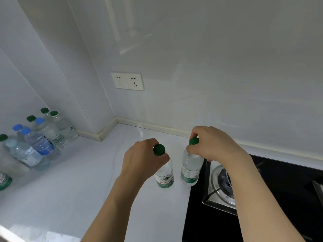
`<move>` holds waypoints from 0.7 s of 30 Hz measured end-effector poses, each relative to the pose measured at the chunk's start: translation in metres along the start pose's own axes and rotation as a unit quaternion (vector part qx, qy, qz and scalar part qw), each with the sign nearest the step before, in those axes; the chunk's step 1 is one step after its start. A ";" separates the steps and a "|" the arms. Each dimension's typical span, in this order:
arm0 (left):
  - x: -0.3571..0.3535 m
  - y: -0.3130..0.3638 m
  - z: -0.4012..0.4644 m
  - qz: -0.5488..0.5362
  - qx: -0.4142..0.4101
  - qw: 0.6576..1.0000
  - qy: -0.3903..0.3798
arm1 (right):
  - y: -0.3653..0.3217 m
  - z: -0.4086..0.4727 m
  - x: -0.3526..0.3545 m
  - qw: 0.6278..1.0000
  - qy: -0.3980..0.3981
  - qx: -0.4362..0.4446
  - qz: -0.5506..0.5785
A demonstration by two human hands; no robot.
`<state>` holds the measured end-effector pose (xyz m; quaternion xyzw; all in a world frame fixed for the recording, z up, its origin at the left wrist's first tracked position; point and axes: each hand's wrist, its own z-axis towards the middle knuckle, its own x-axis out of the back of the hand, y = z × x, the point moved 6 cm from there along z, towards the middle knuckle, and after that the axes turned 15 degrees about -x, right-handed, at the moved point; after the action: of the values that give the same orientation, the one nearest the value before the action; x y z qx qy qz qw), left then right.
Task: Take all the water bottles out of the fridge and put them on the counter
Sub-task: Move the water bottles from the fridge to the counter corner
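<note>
Hands grip two clear plastic, green-capped water bottles upright on the white worktop (70,189): left hand (141,159) fingers around the left bottle (164,175) neck, right hand (211,145) pinching the right bottle (189,170) cap, beside a black hob (262,215).

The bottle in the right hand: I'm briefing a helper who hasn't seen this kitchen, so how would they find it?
Start at the black stove on the right of the white counter. Two green-capped bottles stand at the stove's left edge, each held at the neck by the hands. Yours is the right bottle, touching the stove edge under the right hand; the left bottle stands clear of it.
</note>
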<state>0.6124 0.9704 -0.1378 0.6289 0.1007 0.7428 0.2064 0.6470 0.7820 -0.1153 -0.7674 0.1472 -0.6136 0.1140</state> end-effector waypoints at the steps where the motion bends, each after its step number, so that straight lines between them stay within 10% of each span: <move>1: 0.001 -0.012 0.003 -0.002 0.000 1.000 -0.002 | -0.010 0.003 -0.006 1.000 -0.005 -0.002 -0.001; 21: 0.116 -0.291 -0.027 0.030 0.080 0.996 -0.007 | -0.299 0.044 -0.129 0.993 -0.080 0.075 -0.049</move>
<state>0.6236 1.2838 -0.1585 0.6514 0.1392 0.7336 0.1343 0.6888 1.1073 -0.1362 -0.8097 0.0535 -0.5641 0.1526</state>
